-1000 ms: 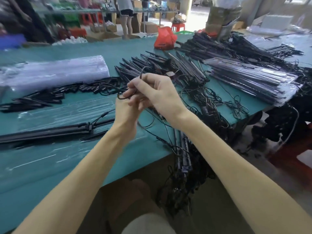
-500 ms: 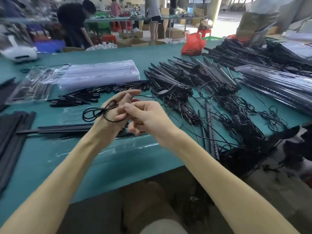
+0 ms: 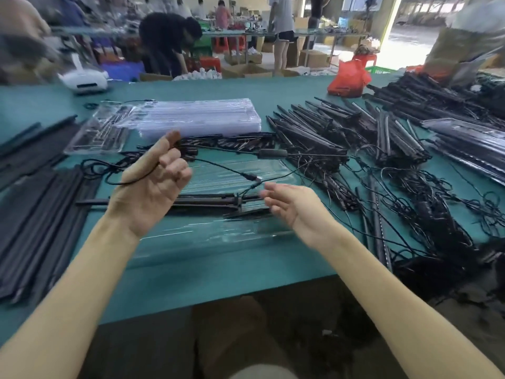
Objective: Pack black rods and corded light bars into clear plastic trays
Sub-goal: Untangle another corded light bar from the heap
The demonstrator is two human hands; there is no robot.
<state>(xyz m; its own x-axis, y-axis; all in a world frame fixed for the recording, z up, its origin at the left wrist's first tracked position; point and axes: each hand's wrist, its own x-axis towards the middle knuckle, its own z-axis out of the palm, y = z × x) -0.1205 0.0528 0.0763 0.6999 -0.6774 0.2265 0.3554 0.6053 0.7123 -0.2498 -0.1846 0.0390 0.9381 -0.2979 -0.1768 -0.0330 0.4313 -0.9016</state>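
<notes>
Head view: left hand (image 3: 153, 187) grip on cord (image 3: 218, 166) motion-blurred

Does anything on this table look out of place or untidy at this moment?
Yes. On the right, the loose black cords lie in one tangle, and some spill over the near edge of the table, together with a few light bars.

Bright, even daylight fills a workshop, strongest from the open doorway (image 3: 393, 26) at far right, where the outdoors washes out to white. The green table (image 3: 246, 272) carries only faint shadows. Soft glare streaks the clear plastic tray (image 3: 218, 237). The left hand (image 3: 147, 192), its pinched cord (image 3: 218, 166) and the right hand (image 3: 296, 207) look slightly smeared, perhaps by motion. The corners bend and blur.
</notes>
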